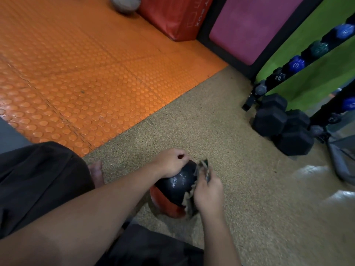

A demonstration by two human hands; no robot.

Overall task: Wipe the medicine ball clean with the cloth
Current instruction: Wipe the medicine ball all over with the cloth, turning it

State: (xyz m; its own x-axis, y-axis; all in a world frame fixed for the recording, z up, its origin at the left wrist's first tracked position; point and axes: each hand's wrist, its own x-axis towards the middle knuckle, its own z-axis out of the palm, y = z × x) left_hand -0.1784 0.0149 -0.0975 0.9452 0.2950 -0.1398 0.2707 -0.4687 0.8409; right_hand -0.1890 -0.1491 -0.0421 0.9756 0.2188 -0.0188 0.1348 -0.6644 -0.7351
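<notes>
The medicine ball (177,186) is sitting on the speckled tan floor (240,169), just off the edge of the orange studded mat (86,73) and well short of the corner where the mat meets the pink pad (249,25). The left hand (171,162) is resting over the top of the ball with fingers curled down its far side, steadying it. The right hand (208,192) is gripping the cloth (194,191), fingers curled round a bunch of it, and pressing it against the ball's right flank.

To do this bit well I'd say: keep the left hand bracing firmly so the ball isn't rolling away under the strokes, flatten the cloth out more (a bunched wad is only touching a narrow strip), and be rotating the ball a bit at a time so the red lower section and the underside are getting covered too. The black panel is looking shiny, maybe damp, but I can't call it clean from here.

What's tricky to read: the cloth is mostly hidden under the right hand and blurred at its frayed edge. The ball's right side and bottom are out of sight. The dumbbells (282,127) by the rack (288,73) are dark and smeared, and another ball (125,3) is getting cut off at the top edge.
</notes>
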